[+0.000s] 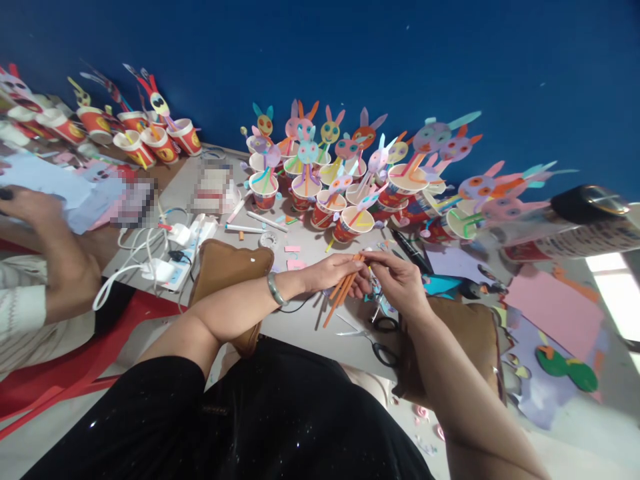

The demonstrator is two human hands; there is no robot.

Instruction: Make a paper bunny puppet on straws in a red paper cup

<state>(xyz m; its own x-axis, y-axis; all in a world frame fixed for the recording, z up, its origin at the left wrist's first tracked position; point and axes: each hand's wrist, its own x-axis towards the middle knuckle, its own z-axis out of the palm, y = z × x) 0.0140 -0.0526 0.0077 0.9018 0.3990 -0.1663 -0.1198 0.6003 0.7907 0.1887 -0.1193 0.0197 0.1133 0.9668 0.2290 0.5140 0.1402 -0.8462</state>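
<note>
A small bundle of thin orange sticks [340, 297] slants down over the table, in the grip of my left hand [334, 272]. Thumb and fingers of my right hand [397, 277] are pinched together at the upper ends of the same sticks. Whether the sticks are paper or plastic I cannot tell. Black-handled scissors [384, 353] lie on the table just below my hands, their blades pointing left. Small coloured paper scraps [385, 307] show partly behind my right hand. Beyond my hands stands a red and white paper cup [353, 225] with a paper rabbit figure.
Several more cups with rabbit figures [307, 150] crowd the back by the blue wall. Brown cushions [227, 270] lie at the table's edge. A power strip [193, 253] with white cables is at left, near a co-worker's arm [70, 253]. Pink paper [555, 310] lies right.
</note>
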